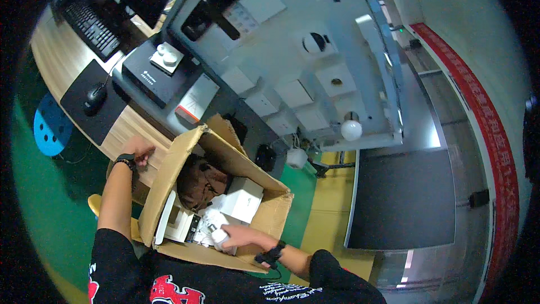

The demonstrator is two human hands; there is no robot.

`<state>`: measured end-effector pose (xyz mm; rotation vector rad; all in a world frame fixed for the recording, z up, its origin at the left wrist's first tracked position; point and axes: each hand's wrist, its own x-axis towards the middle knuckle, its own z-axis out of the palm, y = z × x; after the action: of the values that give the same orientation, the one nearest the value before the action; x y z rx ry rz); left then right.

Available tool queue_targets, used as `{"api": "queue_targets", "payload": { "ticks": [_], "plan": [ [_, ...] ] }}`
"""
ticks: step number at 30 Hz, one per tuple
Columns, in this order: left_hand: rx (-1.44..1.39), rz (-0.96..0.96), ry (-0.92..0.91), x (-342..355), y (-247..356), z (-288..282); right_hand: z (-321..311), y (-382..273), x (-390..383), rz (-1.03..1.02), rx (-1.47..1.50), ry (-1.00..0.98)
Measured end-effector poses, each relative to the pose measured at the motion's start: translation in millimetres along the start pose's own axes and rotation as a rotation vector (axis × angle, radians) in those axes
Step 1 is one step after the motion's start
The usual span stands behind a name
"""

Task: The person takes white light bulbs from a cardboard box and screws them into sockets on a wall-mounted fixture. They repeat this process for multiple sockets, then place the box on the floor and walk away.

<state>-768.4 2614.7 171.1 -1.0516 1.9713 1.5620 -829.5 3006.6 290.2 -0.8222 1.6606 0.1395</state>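
Note:
A cardboard box (270,218) stands open in front of me, holding a brown bundle (199,183), a white carton (245,197), white packaging (177,222) and crumpled white wrapping (209,209). Inside it, my right hand (242,235) grips a small white cylindrical object (219,236), perhaps a bulb. My left hand (138,150) is at the wooden desk (129,129), left of the box, with curled fingers; whatever they hold, if anything, is hidden.
The desk also carries a keyboard (90,25), mouse (95,99) and black case (149,76). A display board (264,50) with mounted devices and a hanging globe lamp (351,129) rises beyond. A large screen (402,197) stands right; a blue stool (52,124) sits left.

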Motion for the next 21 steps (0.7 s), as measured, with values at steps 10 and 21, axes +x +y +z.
{"api": "queue_targets", "payload": {
  "ticks": [10, 21],
  "plan": [
    [-0.177, 0.038, -0.083, 21, -19, 7, -224, -54, -146, -0.483, 0.981, 1.051],
    [-0.309, -0.048, -0.086, 29, -36, 8, -332, -75, -132, -0.231, 0.935, 1.546]
  ]
}}
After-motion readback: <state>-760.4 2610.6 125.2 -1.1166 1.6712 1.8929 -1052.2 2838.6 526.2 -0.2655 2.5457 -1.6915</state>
